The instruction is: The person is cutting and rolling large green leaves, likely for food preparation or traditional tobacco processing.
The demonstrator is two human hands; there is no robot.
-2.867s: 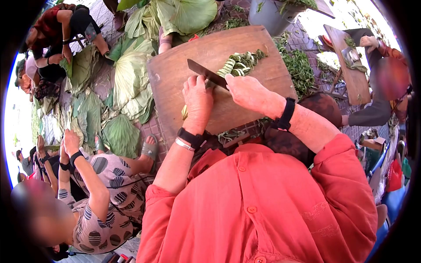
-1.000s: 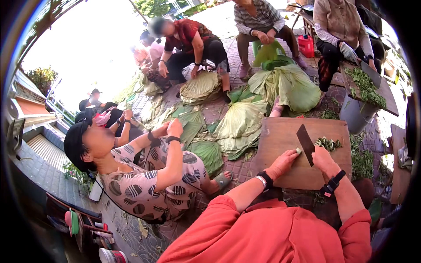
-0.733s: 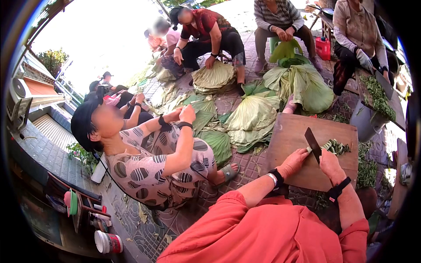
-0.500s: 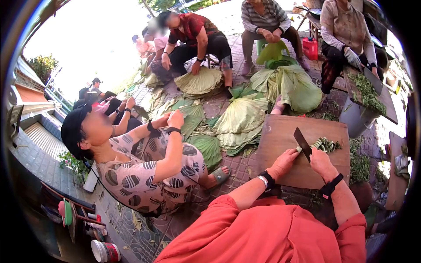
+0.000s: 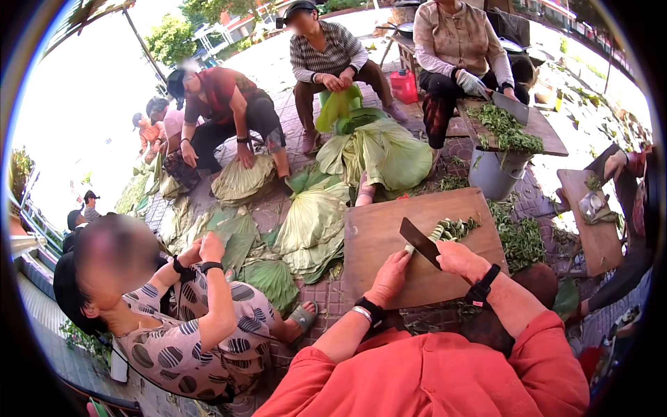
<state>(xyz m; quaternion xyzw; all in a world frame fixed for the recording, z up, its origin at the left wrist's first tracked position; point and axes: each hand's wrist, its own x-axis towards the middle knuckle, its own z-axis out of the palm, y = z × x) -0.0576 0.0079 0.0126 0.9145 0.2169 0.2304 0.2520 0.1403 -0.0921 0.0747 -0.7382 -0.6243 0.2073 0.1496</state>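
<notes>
On a brown wooden board (image 5: 375,233) in front of me, my left hand (image 5: 390,276) presses on the end of a pale green leaf roll (image 5: 410,249). My right hand (image 5: 460,259) is wrapped round the handle of a cleaver (image 5: 418,240). The dark blade stands upright across the roll, close to my left fingertips. Beyond the blade, cut green strips (image 5: 455,228) lie on the far right part of the board. The handle itself is mostly hidden by my fingers.
Large flattened leaves (image 5: 313,219) are spread over the paving. At the left a person in a patterned top (image 5: 187,340) sits close by. Another person's board with chopped greens (image 5: 511,132) rests on a grey bucket (image 5: 497,174). Shredded greens (image 5: 521,243) lie right of my board.
The view has swung to the right, so the people and board appear further left. My hands keep the same hold on the cleaver and the leaf roll.
</notes>
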